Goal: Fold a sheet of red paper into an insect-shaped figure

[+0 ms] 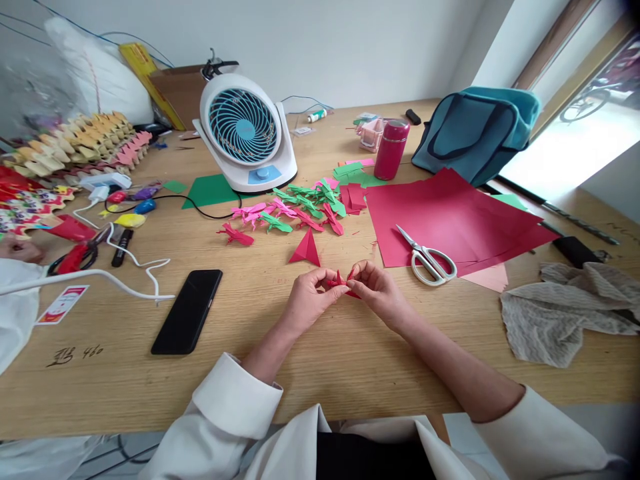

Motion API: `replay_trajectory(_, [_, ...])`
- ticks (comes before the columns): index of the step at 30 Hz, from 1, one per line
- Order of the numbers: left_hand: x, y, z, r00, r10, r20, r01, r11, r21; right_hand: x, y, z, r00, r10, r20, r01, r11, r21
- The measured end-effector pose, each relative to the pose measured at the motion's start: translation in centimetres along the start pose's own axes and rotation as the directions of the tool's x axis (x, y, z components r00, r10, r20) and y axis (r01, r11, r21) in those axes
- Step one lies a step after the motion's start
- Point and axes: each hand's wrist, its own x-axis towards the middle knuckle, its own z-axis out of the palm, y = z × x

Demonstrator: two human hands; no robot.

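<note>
Between my two hands, low over the table, is a small folded red paper (338, 281). My left hand (313, 297) pinches it from the left with thumb and forefinger. From the right, my right hand (381, 293) pinches its other side, and the fingertips of both hands nearly meet. Parts of the paper are hidden behind my fingers. A folded red paper triangle (306, 249) stands just beyond my left hand. Farther back lies a pile of folded green, pink and red paper figures (305, 205). White-handled scissors (428, 259) rest on large red sheets (450, 207) to the right.
A black phone (187, 312) lies left of my hands on the wooden table (320, 373). Behind are a white fan (245, 130), a red flask (391, 150) and a blue bag (470, 137). A grey cloth (565, 307) lies right. Another person's hand (21, 249) shows at the left edge.
</note>
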Motion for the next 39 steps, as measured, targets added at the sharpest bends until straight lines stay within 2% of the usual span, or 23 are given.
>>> replay_trajectory(7, [-0.1,-0.4,0.2,0.998,0.059,-0.014,-0.058,0.996,0.067,-0.1,0.5,0.2,0.998,0.019,-0.054,-0.018,1.000,0.011])
replay_trajectory(14, [-0.2,-0.6,0.2,0.979,0.195,-0.064,-0.167,0.937,0.306,0.0,0.9,-0.2,0.997,0.001,-0.080,-0.018,0.977,-0.213])
replay_trajectory(21, [-0.3,-0.3,0.2,0.966,0.259,-0.001,-0.228,0.855,0.465,-0.1,1.4,-0.4,0.999,-0.051,0.007,0.051,0.951,-0.305])
replay_trajectory(25, [-0.3,-0.6,0.2,0.962,0.269,0.051,-0.254,0.807,0.533,-0.3,1.4,-0.4,0.998,-0.062,0.006,0.059,0.912,-0.407])
replay_trajectory(29, [-0.3,-0.8,0.1,0.961,0.267,0.070,-0.262,0.805,0.532,-0.5,0.7,-0.3,0.998,-0.068,0.010,0.064,0.866,-0.495])
replay_trajectory(34, [-0.2,-0.7,-0.1,0.961,0.273,0.047,-0.260,0.829,0.496,-0.5,0.4,-0.4,0.996,-0.090,-0.005,0.077,0.882,-0.465])
replay_trajectory(39, [-0.2,-0.5,-0.1,0.960,0.273,0.062,-0.268,0.828,0.492,-0.3,0.6,-0.5,0.996,-0.088,0.002,0.083,0.932,-0.353])
